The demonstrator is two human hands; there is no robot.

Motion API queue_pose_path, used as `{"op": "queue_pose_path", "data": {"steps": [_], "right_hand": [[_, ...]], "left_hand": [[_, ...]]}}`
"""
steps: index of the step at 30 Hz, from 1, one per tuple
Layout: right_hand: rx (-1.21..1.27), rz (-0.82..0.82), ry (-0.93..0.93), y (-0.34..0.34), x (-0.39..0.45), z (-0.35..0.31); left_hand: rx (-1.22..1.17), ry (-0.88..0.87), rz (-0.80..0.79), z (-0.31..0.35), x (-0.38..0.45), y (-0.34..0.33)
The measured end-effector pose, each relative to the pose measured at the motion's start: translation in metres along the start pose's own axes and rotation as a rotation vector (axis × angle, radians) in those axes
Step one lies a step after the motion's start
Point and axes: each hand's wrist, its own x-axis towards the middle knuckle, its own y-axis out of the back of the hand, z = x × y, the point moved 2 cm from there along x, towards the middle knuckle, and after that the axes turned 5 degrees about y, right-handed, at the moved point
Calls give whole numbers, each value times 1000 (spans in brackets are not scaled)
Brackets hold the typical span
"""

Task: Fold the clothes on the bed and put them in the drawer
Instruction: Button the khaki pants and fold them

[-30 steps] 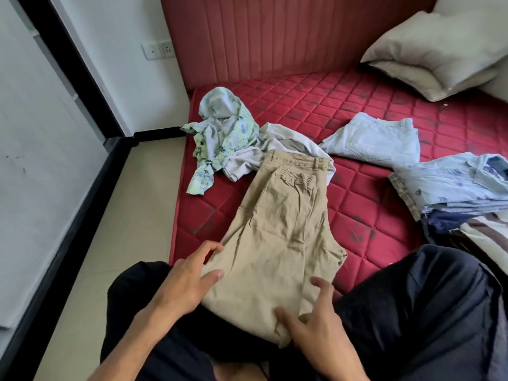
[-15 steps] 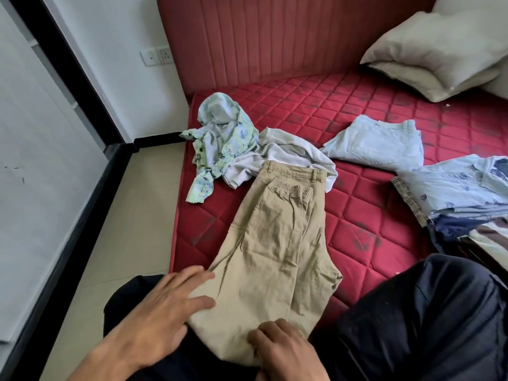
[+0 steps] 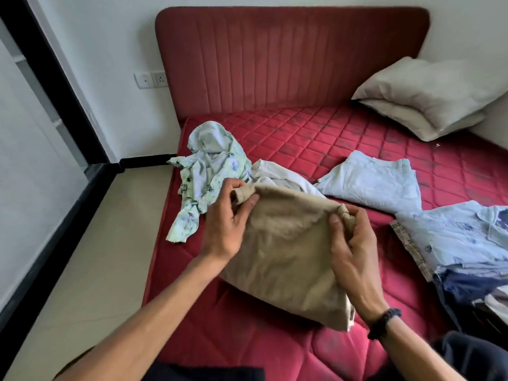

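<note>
Both hands, left hand (image 3: 228, 215) and right hand (image 3: 353, 243), pinch the khaki trousers' (image 3: 283, 243) folded corners, so keep those edges level as you lay them onto the bed (image 3: 343, 138).

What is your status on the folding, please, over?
Left hand and right hand each pinch a corner of the khaki trousers, folded over. Crumpled floral shirt waits beyond. Nothing blocking.

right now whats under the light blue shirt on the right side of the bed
The light blue shirt tops a pile. A plaid garment edge sticks out beneath it on the left, and dark navy fabric shows below. How many more pieces lie underneath is covered.
</note>
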Motion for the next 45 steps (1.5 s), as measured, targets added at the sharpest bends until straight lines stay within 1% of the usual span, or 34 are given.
{"op": "queue_pose_path", "data": {"steps": [2, 4, 8, 11, 14, 15, 17, 19, 20, 22, 24, 25, 26, 27, 28, 29, 30, 31, 32, 33, 34, 35, 36, 37, 38, 40, 41, 42, 43, 44, 45], "right_hand": [[-120, 50, 9, -17, 26, 30], [-237, 49, -16, -35, 48, 62], [-486, -16, -104, -65, 84, 126], [-594, -69, -154, -81, 99, 164], [-706, -110, -193, -91, 99, 200], [-737, -108, -190, -93, 99, 207], [-761, -94, -204, -97, 99, 220], [-775, -103, -249, -98, 100, 220], [-768, -107, -257, -99, 101, 219], [-698, -84, -249, -98, 105, 213], [-714, -64, -194, -94, 111, 199], [-740, -65, -98, -91, 110, 189], [-743, -63, 49, -88, 104, 172], [-717, -95, 216, -87, 92, 155], [-688, -187, 312, -84, 76, 136], [-670, -326, 287, -84, 59, 123], [-663, -470, 160, -83, 45, 112], [-671, -588, 18, -81, 36, 98], [-657, -658, -121, -77, 36, 91], [-585, -689, -258, -71, 43, 77], [-461, -708, -408, -66, 53, 64], [-292, -699, -565, -59, 64, 48], [-183, -704, -668, -45, 73, 30], [-142, -730, -684, -34, 83, 22], [-171, -726, -667, -16, 96, 17], [-289, -655, -610, 11, 113, 20], [-330, -601, -598, 30, 121, 24], [-349, -567, -613, 44, 127, 30], [-349, -528, -626, 63, 132, 34], [-343, -503, -623, 76, 136, 35], [-325, -474, -620, 89, 141, 36]], "left_hand": [[37, -53, 13, -24, 24, -30], [109, -82, -20, -57, 47, -56], [276, -23, -55, -130, 75, -98], [399, 13, -73, -175, 81, -124], [604, 10, -47, -204, 77, -142], [641, -1, -28, -210, 75, -145], [626, 21, 15, -216, 74, -149], [554, 118, 56, -211, 73, -146], [535, 176, 42, -205, 70, -143], [558, 305, -41, -189, 56, -134], [675, 462, -126, -175, 32, -118], [724, 552, -161, -172, 18, -108], [723, 661, -208, -169, 7, -94], [655, 787, -263, -169, 0, -85], [507, 908, -319, -159, -3, -76], [330, 983, -380, -147, -2, -70], [216, 990, -408, -137, 0, -68], [196, 925, -442, -122, 5, -65], [258, 823, -489, -100, 10, -67], [348, 715, -519, -70, 15, -66], [398, 614, -528, -44, 16, -71], [425, 532, -553, -16, 18, -76], [425, 458, -597, 8, 17, -84], [388, 417, -652, 28, 13, -93], [306, 377, -717, 53, 8, -101], [89, 381, -849, 73, -4, -113], [-18, 397, -886, 76, -9, -122], [-143, 444, -874, 71, -15, -127], [-214, 497, -818, 62, -20, -136], [-232, 576, -684, 45, -24, -143], [-180, 700, -559, 29, -28, -148]]}}
